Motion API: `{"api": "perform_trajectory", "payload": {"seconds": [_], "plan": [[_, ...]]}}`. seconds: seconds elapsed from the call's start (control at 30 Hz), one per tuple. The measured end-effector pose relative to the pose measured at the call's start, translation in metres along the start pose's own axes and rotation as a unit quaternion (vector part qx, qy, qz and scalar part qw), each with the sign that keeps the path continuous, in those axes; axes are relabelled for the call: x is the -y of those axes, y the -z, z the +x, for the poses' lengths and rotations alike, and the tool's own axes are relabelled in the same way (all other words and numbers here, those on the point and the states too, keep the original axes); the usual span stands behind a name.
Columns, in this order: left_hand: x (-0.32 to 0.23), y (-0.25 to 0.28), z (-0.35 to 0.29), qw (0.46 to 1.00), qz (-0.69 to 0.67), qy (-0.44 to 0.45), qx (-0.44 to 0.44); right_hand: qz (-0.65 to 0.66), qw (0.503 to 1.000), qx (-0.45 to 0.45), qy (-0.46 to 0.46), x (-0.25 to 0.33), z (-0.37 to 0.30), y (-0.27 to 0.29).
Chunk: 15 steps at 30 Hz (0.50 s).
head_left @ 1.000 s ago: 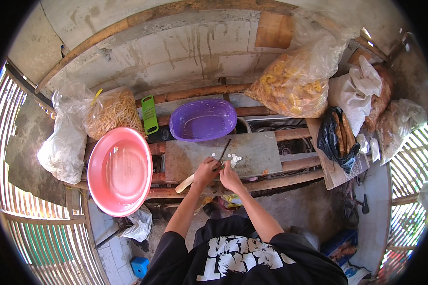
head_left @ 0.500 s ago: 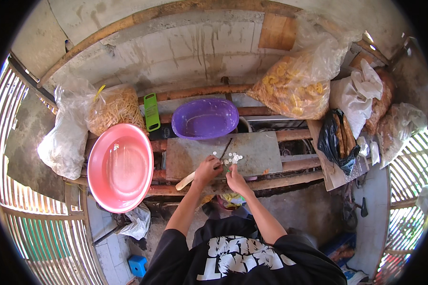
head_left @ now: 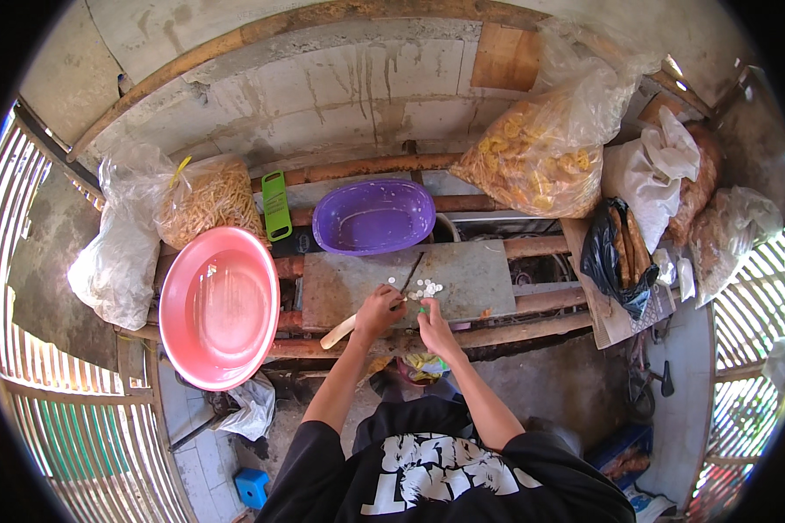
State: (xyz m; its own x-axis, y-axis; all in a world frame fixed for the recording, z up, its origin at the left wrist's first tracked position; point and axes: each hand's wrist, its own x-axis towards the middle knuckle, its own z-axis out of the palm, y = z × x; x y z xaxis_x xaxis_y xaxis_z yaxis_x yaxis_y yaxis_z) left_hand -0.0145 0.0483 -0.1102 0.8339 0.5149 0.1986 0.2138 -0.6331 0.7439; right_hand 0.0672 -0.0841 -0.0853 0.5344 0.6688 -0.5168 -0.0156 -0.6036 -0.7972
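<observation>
My left hand is closed over the front of a grey board. A pale, long piece with a blunt end sticks out from under it toward me. Close by on the right, the fingers of my right hand are closed, with a bit of something green showing at the fingertips; its kind is hidden. Several small round white slices lie on the board just past my fingers, and one lies apart to the left. A thin dark line crosses the board between the hands and its far edge.
A pink basin stands at the left, a purple tub behind the board. A green slicer leans beside a bag of pale sticks. At the right are a bag of yellow chips and a black bag. Gaps separate the bench's poles.
My right hand has shifted slightly, and more of the green thing shows at its fingertips. My left hand stays in nearly the same place; the whole view has slid a little.
</observation>
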Motion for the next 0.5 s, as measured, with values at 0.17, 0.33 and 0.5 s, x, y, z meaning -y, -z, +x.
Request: {"api": "perform_trajectory", "payload": {"seconds": [0.17, 0.33, 0.5], "plan": [[-0.001, 0.0, -0.001, 1.0, 0.001, 0.016, 0.006, 0.003, 1.0, 0.005, 0.002, 0.0, -0.004, 0.003], [-0.001, 0.0, -0.002, 1.0, 0.005, 0.012, 0.005, -0.009, 0.999, -0.002, 0.032, 0.0, -0.009, 0.005], [-0.002, 0.001, -0.002, 1.0, 0.003, 0.013, 0.004, -0.042, 0.996, -0.044, 0.069, -0.004, -0.008, -0.005]]}}
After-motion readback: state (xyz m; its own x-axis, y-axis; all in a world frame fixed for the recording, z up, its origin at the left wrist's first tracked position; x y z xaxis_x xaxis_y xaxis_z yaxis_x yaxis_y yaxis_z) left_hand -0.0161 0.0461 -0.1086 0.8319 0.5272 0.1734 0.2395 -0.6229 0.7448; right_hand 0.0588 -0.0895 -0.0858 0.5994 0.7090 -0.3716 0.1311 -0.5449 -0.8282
